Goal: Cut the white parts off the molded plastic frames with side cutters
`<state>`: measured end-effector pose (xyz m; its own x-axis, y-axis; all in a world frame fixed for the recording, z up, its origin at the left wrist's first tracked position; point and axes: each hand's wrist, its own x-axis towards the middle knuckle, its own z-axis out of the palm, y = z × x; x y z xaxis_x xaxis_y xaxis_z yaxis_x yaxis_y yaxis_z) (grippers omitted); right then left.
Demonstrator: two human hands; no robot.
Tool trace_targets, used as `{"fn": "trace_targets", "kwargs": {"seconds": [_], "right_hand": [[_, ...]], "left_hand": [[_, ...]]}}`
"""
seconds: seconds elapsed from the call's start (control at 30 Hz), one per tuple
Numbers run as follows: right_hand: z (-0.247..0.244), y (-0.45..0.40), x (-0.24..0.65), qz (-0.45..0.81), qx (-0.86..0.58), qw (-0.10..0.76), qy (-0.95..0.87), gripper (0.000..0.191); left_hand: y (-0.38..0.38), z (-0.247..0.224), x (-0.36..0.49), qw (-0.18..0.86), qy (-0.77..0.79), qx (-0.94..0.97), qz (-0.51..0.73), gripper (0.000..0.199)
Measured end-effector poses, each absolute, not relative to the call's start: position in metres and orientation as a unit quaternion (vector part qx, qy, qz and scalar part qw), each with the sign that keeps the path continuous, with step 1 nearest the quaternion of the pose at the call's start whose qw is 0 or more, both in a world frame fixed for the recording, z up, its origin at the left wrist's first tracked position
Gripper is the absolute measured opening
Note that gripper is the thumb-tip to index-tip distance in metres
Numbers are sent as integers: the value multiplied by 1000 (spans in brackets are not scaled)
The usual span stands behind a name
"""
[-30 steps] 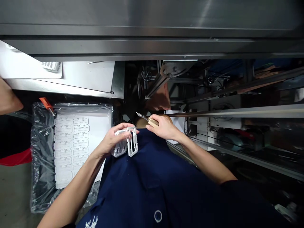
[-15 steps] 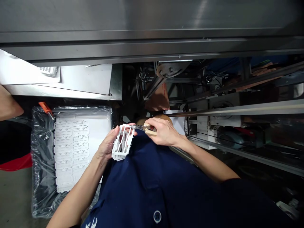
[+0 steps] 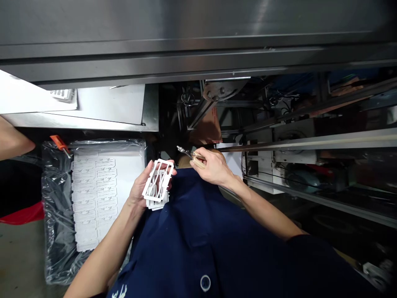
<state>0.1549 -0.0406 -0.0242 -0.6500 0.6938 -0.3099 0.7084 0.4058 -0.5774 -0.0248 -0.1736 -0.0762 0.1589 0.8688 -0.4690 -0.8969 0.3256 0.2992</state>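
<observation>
A craft knife point(image 3: 190, 153) has been drawn clear of the white plastic frame point(image 3: 158, 180); it is pinched in the right grip point(image 3: 214, 167), the frame cradled in the left grip point(image 3: 139, 186).

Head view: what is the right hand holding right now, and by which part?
The right hand holds a craft knife by its wooden handle.

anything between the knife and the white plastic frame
Nothing visible: the wood-handled craft knife in the right hand sits apart from the white plastic frame in the left hand, with a gap between. Left fingertips curl round the frame's nearest edge.
</observation>
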Motion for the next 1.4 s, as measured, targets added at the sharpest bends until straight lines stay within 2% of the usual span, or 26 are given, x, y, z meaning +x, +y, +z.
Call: {"fn": "trace_targets", "kwargs": {"seconds": [0.23,0.47,0.7,0.9,1.07,1.4], "right_hand": [[-18,-33,155,-333,313,33,889,6],[-13,-26,157,-345,270,70,896,4],[-9,-21,157,-332,252,88,905,10],[-8,-21,159,-272,279,66,919,9],[-6,-24,158,-306,263,81,911,5],[-3,-21,154,-341,257,109,897,9]], "left_hand": [[-174,-75,-26,757,328,8,565,44],[-174,-75,-28,769,327,19,549,48],[-175,-78,-31,781,320,15,536,50],[-175,-81,-33,787,308,18,535,52],[-174,-82,-32,792,306,8,528,56],[-174,-80,-32,784,313,23,535,52]]}}
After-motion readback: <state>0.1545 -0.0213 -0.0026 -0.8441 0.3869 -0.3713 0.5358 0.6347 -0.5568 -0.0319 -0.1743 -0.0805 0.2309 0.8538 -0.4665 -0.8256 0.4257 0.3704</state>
